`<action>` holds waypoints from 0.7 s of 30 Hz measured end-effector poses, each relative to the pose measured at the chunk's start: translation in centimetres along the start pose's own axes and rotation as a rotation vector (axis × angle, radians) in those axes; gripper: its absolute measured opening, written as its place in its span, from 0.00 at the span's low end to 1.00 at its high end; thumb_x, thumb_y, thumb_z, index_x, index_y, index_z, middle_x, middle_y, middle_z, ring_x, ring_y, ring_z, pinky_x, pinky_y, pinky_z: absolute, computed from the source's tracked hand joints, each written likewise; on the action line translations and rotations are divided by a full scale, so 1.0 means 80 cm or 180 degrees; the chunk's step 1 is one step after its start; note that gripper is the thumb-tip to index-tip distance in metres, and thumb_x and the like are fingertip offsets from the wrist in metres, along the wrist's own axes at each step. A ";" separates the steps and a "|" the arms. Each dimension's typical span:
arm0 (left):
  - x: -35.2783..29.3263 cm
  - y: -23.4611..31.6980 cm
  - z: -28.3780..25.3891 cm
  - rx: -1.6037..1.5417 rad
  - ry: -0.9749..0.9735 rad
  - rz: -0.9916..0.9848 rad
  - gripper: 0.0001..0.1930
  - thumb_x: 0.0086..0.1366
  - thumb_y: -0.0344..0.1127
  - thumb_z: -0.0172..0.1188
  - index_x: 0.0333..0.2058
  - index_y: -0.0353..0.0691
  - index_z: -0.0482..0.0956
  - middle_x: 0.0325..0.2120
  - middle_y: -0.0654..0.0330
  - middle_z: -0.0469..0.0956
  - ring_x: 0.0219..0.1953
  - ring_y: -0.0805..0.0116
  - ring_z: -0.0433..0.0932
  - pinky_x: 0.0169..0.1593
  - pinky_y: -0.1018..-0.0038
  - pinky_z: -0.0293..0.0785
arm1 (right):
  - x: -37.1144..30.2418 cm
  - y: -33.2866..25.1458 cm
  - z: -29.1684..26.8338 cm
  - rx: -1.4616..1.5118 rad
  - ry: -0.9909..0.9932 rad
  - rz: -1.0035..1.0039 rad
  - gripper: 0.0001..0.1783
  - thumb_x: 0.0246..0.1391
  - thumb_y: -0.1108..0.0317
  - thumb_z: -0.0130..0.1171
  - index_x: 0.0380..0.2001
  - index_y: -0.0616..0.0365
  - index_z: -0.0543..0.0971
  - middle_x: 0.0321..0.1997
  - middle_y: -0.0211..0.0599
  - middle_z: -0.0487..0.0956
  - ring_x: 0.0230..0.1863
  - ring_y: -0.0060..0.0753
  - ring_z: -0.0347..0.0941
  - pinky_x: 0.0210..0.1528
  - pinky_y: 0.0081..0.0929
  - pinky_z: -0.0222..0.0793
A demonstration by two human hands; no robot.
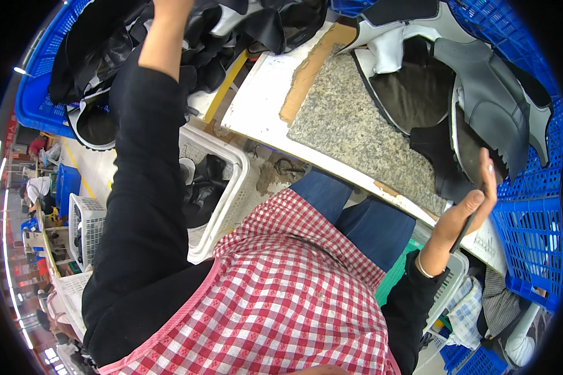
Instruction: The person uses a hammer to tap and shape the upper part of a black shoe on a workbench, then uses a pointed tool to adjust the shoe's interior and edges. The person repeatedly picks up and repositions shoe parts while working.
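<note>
My left arm reaches up over a heap of black shoe-upper-like pieces (213, 31). My left hand (172, 5) is cut off by the top edge, so its fingers do not show. At the right, my right hand (469, 209) is raised by the table's edge, its visible fingers stretched up and thumb apart. A thin dark stick-like tool (463, 233) lies against its palm, held there. Just beyond it lie grey and black shaped pieces with white lining (491, 94), stacked loosely on the stone slab (344, 119). A white lining flap (388, 50) is folded over one dark piece.
Blue crates stand at the left (34, 94) and right (532, 237) of the white worktable (256, 94). Below the table, a white basket (238, 181) holds black pieces. Cloths (466, 312) hang at the lower right. Other people (37, 187) work far left.
</note>
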State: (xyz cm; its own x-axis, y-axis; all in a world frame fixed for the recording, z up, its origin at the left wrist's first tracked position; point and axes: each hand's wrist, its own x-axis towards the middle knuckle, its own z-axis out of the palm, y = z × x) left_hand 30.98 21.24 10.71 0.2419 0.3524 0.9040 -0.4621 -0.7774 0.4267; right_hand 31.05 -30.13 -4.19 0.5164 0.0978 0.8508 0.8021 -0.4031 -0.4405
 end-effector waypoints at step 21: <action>-0.389 0.077 0.100 0.0707 -0.2722 -0.0467 0.19 0.53 0.25 0.65 0.45 0.50 0.82 0.43 0.63 0.80 0.51 0.56 0.80 0.54 0.59 0.76 | -0.095 -0.005 0.151 0.0993 -0.1461 0.1869 0.16 0.59 0.63 0.70 0.25 0.59 0.75 0.21 0.24 0.74 0.26 0.16 0.64 0.29 0.23 0.63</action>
State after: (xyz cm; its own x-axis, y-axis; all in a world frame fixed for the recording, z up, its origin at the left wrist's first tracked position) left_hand 27.43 1.37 -14.99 0.8798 0.0163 0.4751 -0.2223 -0.8693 0.4415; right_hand 30.44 -19.70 -13.94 0.8968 0.3402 0.2828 0.3733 -0.2390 -0.8964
